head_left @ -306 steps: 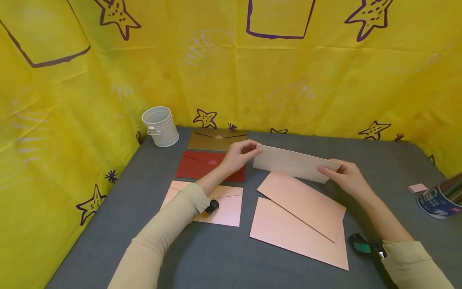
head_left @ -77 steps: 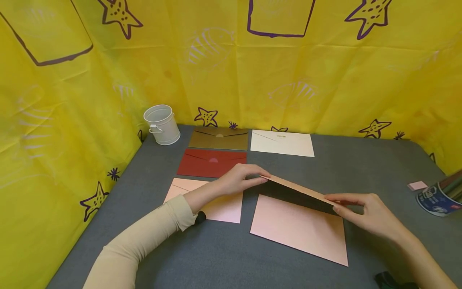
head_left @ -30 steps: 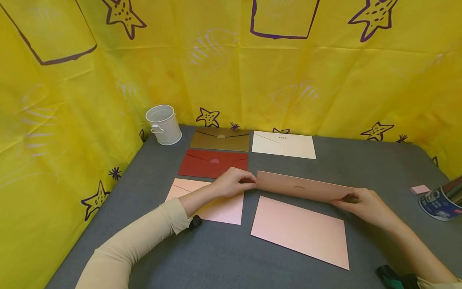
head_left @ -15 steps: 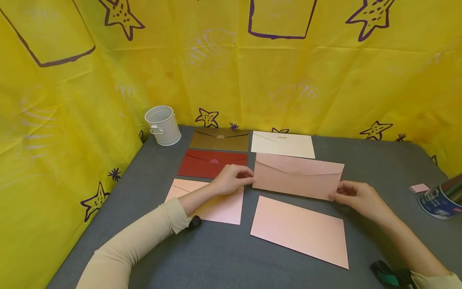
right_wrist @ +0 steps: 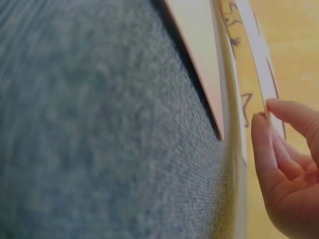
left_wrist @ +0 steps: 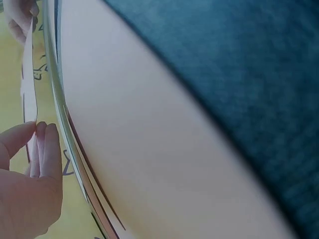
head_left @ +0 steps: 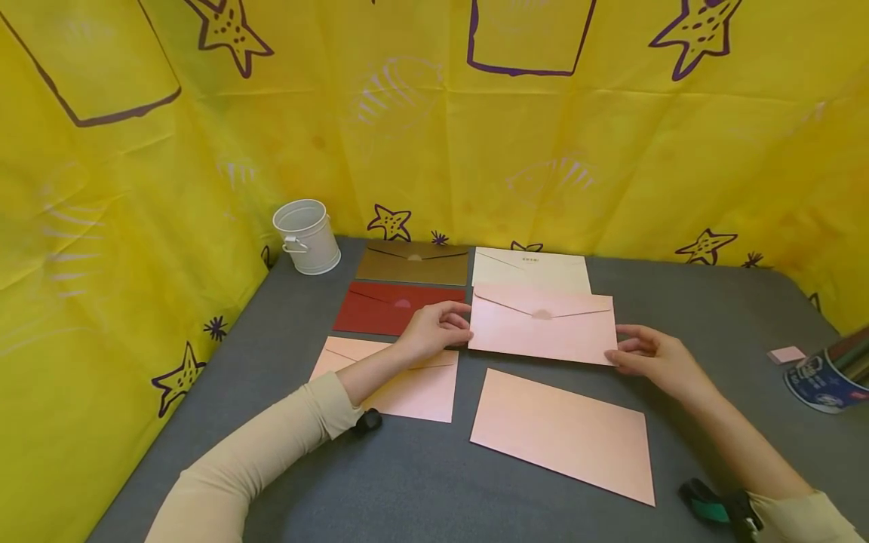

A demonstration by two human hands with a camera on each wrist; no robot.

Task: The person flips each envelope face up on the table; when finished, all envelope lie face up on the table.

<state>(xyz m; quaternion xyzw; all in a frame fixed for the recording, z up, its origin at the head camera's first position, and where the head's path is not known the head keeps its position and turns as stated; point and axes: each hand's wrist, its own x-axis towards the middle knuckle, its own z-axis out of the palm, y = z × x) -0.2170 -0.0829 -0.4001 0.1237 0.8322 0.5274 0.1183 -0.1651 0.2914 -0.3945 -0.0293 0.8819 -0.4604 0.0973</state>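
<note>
A pink envelope [head_left: 540,336] is held up off the table, its flap and round seal facing me. My left hand [head_left: 433,330] pinches its left edge between thumb and fingers; the left wrist view shows that hand [left_wrist: 37,181] on the thin edge. At the opposite end my right hand [head_left: 657,360] pinches the lower right corner, and the right wrist view shows thumb and fingertips [right_wrist: 261,132] meeting there. Below it lies another pink envelope [head_left: 565,436], plain side up. Partly covered by my left arm is a third pink envelope [head_left: 414,392].
Red [head_left: 370,308] and gold [head_left: 387,265] envelopes lie at the back left, with a white envelope [head_left: 553,271] behind the held one. A white bucket [head_left: 308,241] stands at the far left. To the right are a pink block [head_left: 786,354] and a blue tin [head_left: 818,385].
The white envelope once in both hands now lies at the back. A pink envelope was lifted off the lower one, turned until its flap faces me, and moved slightly left and back.
</note>
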